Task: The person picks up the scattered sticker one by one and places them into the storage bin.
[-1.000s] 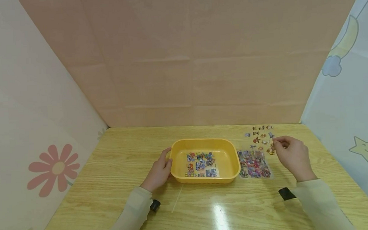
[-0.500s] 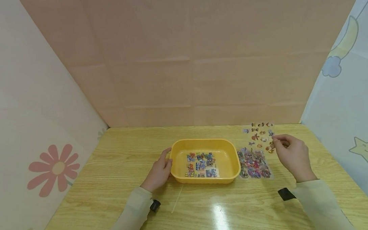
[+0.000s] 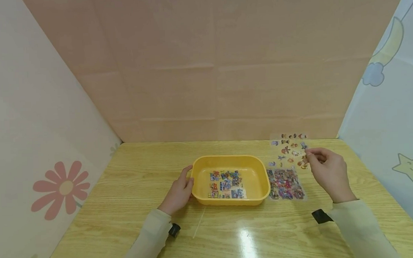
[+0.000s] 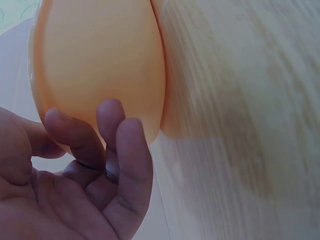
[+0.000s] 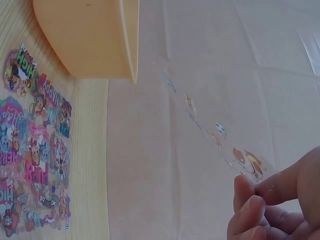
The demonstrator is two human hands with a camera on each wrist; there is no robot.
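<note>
My left hand [image 3: 178,192] holds the left end of a yellow plastic basin [image 3: 265,182]. In the left wrist view, bent fingers [image 4: 131,160] lie against the basin's outer wall. Inside the basin lie several cartoon stickers [image 3: 225,185]. My right hand [image 3: 329,174] pinches the right edge of a clear sticker sheet [image 3: 294,153] printed with small cartoon figures, between thumb and fingertips. The right wrist view shows that sheet nearly edge-on, raised and tilted. A second sticker sheet [image 3: 286,185], with denser colorful pictures, lies flat on the table against the basin's right side.
The wooden table [image 3: 134,222] meets a beige backdrop [image 3: 215,87] along its far edge. Patterned panels stand at left and right. A thin pale line [image 3: 198,222] runs on the table before the basin. Black wrist straps [image 3: 321,216] hang at the sleeves.
The clear sticker sheet in my right hand has tilted up, its far edge rising toward the backdrop, while the right hand barely shifts. My left hand and the basin stay in place.
</note>
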